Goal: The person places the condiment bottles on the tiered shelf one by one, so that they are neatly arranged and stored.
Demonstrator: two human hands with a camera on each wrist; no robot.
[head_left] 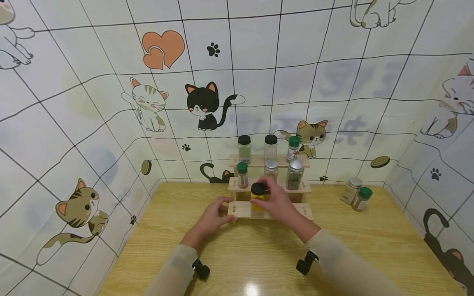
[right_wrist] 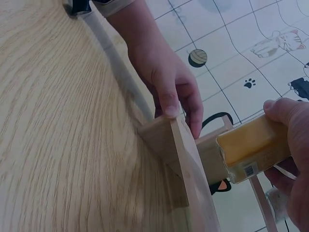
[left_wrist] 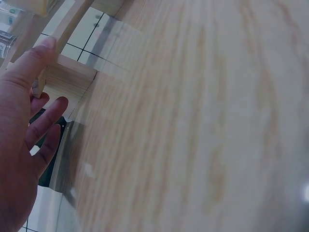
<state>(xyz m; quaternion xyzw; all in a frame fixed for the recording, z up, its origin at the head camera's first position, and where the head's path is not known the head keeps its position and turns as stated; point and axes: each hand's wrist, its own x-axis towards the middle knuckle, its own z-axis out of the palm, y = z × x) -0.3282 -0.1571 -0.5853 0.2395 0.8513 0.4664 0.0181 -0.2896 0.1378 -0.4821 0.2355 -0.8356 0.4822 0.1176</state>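
Observation:
My right hand [head_left: 277, 201] grips a spice jar [head_left: 258, 189] with a black lid and yellow contents, over the lowest step of a three-tier wooden spice rack [head_left: 242, 209]. From the right wrist, the jar's base [right_wrist: 227, 159] looks apart from the step's board [right_wrist: 190, 164]. My left hand [head_left: 212, 218] holds the left end of that lowest step, its thumb [right_wrist: 169, 104] on the board and its other fingers beyond the edge. In the left wrist view, the left hand [left_wrist: 24, 116] appears at the rack's end, with the thumb over the board.
Green-lidded [head_left: 242, 175] and silver-lidded jars [head_left: 294, 175] stand on the middle tier. The top tier bears black-lidded [head_left: 244, 150] and green-lidded jars [head_left: 293, 149]. On the table [head_left: 177, 205] at right are a silver-lidded jar [head_left: 350, 191] and a green-lidded jar [head_left: 361, 199]. Cat-printed sheeting [head_left: 255, 86] surrounds the table.

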